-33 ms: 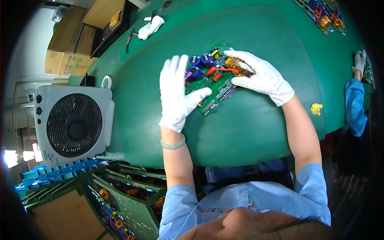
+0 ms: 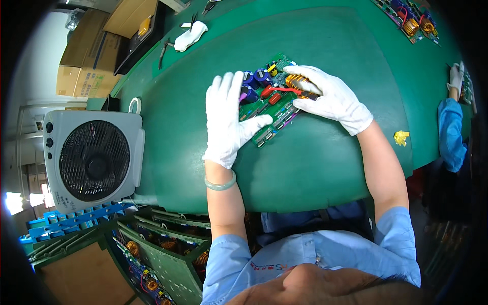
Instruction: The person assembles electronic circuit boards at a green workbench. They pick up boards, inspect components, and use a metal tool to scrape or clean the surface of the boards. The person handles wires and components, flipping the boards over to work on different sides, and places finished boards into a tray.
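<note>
A green circuit board [image 2: 281,110] lies aslant on the green table mat, between my white-gloved hands. Blue cylindrical capacitors [image 2: 262,77] stand on its far left part, and a red wire crosses its middle. My right hand [image 2: 339,100] has its fingers and thumb round a copper-wound coil [image 2: 295,81] at the board's right end; the palm side is partly hidden. At the board's left edge my left hand [image 2: 223,121] is open, fingers stretched and thumb spread over the near corner. It covers part of that edge, so contact cannot be made out.
A grey box fan [image 2: 96,160] stands at left, above a green rack [image 2: 168,259] of boards. Pliers [image 2: 163,53] and a white cloth [image 2: 190,36] lie far left. More boards [image 2: 409,23] lie far right; yellow scrap [image 2: 401,138] near right. A co-worker's gloved hand [image 2: 456,76] shows at right.
My left hand has shifted slightly to the right, closer over the board. My right hand stays round the coil, and the board has hardly moved.
</note>
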A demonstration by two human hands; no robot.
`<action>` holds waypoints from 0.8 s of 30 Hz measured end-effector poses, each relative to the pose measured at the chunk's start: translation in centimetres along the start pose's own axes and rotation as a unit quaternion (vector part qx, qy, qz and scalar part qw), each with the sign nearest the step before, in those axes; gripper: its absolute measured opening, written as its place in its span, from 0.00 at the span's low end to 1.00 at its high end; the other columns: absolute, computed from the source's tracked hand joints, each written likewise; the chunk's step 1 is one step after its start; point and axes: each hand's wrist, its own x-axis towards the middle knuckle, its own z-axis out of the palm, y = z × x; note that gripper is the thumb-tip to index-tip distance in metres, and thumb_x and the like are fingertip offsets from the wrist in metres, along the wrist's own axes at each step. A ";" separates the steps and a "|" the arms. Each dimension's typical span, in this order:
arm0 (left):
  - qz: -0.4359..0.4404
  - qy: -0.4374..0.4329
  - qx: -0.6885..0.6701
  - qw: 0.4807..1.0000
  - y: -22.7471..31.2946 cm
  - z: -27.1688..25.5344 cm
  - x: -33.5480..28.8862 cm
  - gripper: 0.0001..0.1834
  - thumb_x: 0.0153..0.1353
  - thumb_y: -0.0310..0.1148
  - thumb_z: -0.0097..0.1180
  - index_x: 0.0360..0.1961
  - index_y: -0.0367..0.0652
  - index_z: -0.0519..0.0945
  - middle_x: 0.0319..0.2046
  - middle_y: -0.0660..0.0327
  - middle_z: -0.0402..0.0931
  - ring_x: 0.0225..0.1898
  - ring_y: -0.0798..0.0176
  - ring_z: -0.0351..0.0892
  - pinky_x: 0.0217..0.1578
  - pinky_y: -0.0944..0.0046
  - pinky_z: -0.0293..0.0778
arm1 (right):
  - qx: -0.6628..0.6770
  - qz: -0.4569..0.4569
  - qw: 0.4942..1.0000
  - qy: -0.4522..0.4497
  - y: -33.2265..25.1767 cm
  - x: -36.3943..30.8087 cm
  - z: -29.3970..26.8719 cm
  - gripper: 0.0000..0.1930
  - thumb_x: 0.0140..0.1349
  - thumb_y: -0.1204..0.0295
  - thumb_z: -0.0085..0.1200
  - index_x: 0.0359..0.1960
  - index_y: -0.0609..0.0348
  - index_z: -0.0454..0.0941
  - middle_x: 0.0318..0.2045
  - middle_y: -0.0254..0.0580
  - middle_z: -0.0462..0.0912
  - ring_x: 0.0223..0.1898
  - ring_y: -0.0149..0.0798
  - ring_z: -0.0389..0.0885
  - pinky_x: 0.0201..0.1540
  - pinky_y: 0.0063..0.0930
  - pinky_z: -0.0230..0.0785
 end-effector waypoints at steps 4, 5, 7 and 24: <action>0.027 -0.062 0.025 0.997 1.3 0.6 0.8 0.63 0.38 0.75 0.65 0.69 0.40 0.67 0.65 0.42 0.68 0.68 0.33 0.62 0.69 0.37 0.54 | -0.120 -0.143 0.981 0.049 2.0 -0.4 0.0 0.28 0.52 0.67 0.64 0.58 0.53 0.76 0.48 0.46 0.83 0.41 0.49 0.84 0.45 0.36 0.77; 0.031 -0.064 0.016 0.997 1.6 0.6 0.9 0.64 0.37 0.75 0.64 0.68 0.39 0.67 0.64 0.41 0.68 0.67 0.32 0.62 0.68 0.35 0.53 | -0.124 -0.150 0.979 0.056 1.8 -0.7 -0.3 0.28 0.51 0.67 0.64 0.56 0.53 0.77 0.47 0.46 0.83 0.40 0.50 0.84 0.43 0.36 0.77; 0.038 -0.055 0.018 0.998 2.2 0.6 0.4 0.63 0.37 0.74 0.66 0.67 0.38 0.68 0.64 0.40 0.67 0.65 0.30 0.63 0.67 0.35 0.55 | -0.134 -0.168 0.974 0.069 1.1 -1.1 -0.6 0.27 0.49 0.66 0.65 0.54 0.52 0.79 0.42 0.45 0.84 0.38 0.50 0.84 0.41 0.37 0.77; -0.023 -0.067 -0.124 0.990 1.6 0.2 0.2 0.40 0.51 0.56 0.71 0.59 0.41 0.78 0.45 0.50 0.81 0.46 0.47 0.80 0.49 0.53 0.78 | -0.212 -0.206 0.952 0.084 -2.0 -1.0 -0.7 0.20 0.44 0.61 0.69 0.39 0.55 0.83 0.30 0.43 0.84 0.28 0.49 0.83 0.32 0.36 0.77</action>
